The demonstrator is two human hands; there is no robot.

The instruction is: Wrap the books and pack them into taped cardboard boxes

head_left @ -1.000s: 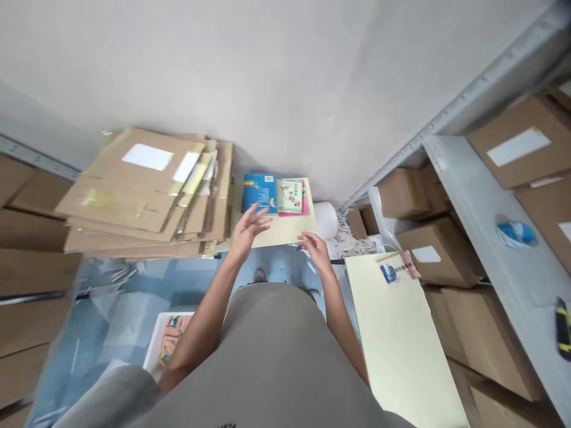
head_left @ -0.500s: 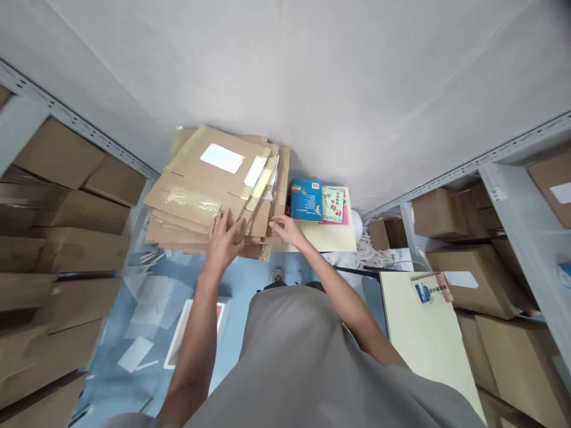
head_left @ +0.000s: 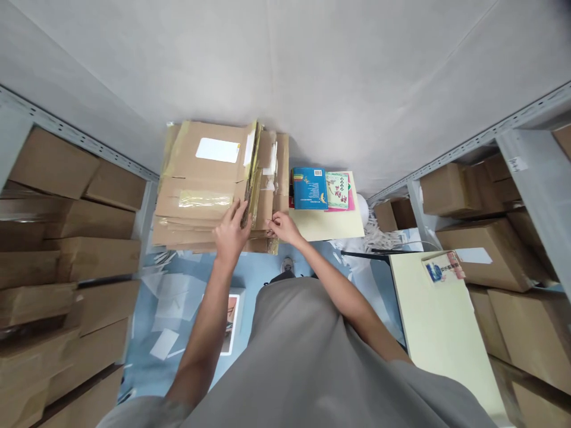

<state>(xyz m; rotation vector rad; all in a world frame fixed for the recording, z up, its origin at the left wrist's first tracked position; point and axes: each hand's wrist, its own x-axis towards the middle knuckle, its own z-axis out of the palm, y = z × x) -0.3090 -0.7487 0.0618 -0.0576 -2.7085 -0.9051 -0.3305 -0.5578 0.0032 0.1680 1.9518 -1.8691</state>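
Observation:
A stack of flattened cardboard boxes (head_left: pixel 203 187) with clear tape and white labels lies against the wall. My left hand (head_left: pixel 232 232) rests on the stack's front right part, its fingers apart at the raised edge of the top sheets. Just to the right, my right hand (head_left: pixel 283 227) is pinched at the front edge of the lower cardboard; whatever lies between its fingertips is too small to make out. Beside the stack are a blue book (head_left: pixel 309 189) and a green and white book (head_left: pixel 338 190), the latter over something pink.
The books lie on a pale yellow table (head_left: pixel 328 224). Another pale table (head_left: pixel 439 333) at the right bears a small booklet (head_left: pixel 444 267). Shelves of cardboard boxes (head_left: pixel 100 260) flank both sides. Papers (head_left: pixel 172 300) and a white-framed bin (head_left: pixel 231 324) are on the floor.
The top cardboard sheets have turned straighter, and their right edge now stands raised. My left hand has moved slightly right with them. The whole view has shifted a little.

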